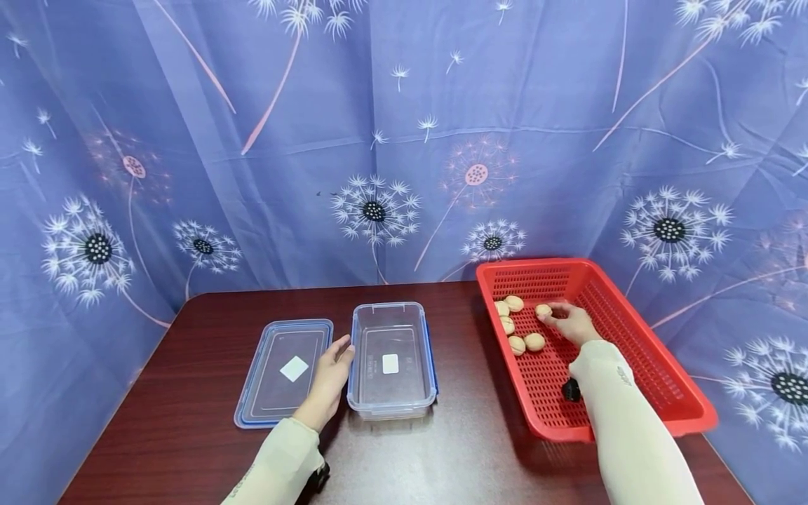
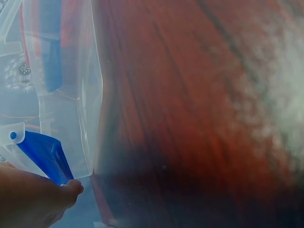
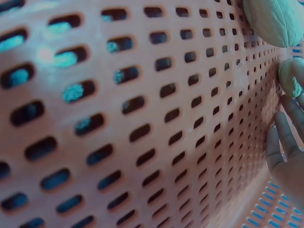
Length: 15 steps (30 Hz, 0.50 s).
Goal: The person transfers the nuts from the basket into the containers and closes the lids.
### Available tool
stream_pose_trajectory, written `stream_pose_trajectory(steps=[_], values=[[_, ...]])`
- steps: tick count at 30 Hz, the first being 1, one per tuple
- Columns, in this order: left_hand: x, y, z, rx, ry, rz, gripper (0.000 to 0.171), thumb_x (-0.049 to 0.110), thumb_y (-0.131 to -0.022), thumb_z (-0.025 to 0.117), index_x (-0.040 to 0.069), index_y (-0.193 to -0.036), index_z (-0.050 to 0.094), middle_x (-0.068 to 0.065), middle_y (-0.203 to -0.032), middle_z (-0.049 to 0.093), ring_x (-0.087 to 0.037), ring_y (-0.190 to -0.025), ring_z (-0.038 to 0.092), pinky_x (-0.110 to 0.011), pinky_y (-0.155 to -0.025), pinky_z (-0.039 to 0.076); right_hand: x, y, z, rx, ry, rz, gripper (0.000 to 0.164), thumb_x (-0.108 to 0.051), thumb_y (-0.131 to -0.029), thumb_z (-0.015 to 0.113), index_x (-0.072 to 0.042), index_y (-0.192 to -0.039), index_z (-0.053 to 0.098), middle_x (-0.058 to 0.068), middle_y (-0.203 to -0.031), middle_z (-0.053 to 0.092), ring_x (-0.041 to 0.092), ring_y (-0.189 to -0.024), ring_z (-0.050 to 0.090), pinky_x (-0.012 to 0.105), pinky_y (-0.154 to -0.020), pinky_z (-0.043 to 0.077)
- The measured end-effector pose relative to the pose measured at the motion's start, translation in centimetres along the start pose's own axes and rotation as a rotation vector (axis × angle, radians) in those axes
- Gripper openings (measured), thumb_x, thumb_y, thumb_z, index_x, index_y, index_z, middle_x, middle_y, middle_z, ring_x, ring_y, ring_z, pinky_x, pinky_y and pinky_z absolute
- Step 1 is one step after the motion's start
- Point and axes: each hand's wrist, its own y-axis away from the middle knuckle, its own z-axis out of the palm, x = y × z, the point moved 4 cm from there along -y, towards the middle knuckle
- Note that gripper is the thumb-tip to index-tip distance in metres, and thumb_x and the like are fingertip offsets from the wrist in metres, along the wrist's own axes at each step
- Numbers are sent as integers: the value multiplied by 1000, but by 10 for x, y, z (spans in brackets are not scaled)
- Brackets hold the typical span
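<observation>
My right hand (image 1: 573,324) reaches into the red basket (image 1: 536,414) and pinches a pale walnut (image 1: 543,310) between thumb and fingertips. In the right wrist view the fingers (image 3: 286,137) meet this walnut (image 3: 289,76), partly cut off by the frame. Several other walnuts (image 1: 534,341) lie along the basket's left side. My left hand (image 1: 331,372) rests against the left side of a clear plastic box (image 1: 407,403), fingers fairly straight. In the left wrist view a digit (image 2: 71,190) touches the box's blue latch (image 2: 47,154). Only a white label shows inside the box.
A clear lid (image 1: 271,379) with a blue seal and white label lies left of the box on the dark wooden table (image 1: 461,449). Behind the table hangs a blue dandelion curtain (image 1: 303,231). The basket's raised walls surround the walnuts.
</observation>
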Motion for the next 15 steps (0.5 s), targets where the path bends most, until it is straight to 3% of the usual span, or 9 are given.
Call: stream_pose_trajectory(steps=[6,10,13,15], values=[[-1,1,1,9,-6,7,44,10,-102,44,-9,-142,37,-30,-145,35,-41,-136,32,-49,-114,25,-1,3,-2,36,28,-33,62,-37,-94,61,7,-135,47,34,-139,40,49,-124,39,57,-96,40],[-1,2,2,10,1,13,44,11,-102,43,-9,-141,37,-30,-145,36,-40,-136,33,-49,-114,25,1,4,-4,70,51,-29,67,-43,-91,64,7,-133,50,36,-133,44,46,-110,50,52,-86,46],[0,3,2,14,12,19,44,13,-103,43,-8,-141,38,-30,-144,37,-40,-135,34,-50,-113,25,1,3,-4,80,72,-29,66,-41,-91,63,7,-133,49,37,-130,46,44,-103,54,50,-81,48],[0,3,3,17,18,25,44,13,-103,42,-8,-141,38,-30,-144,38,-41,-134,34,-50,-113,26,0,2,-3,76,84,-34,63,-36,-93,62,9,-134,47,37,-130,46,45,-106,52,52,-84,47]])
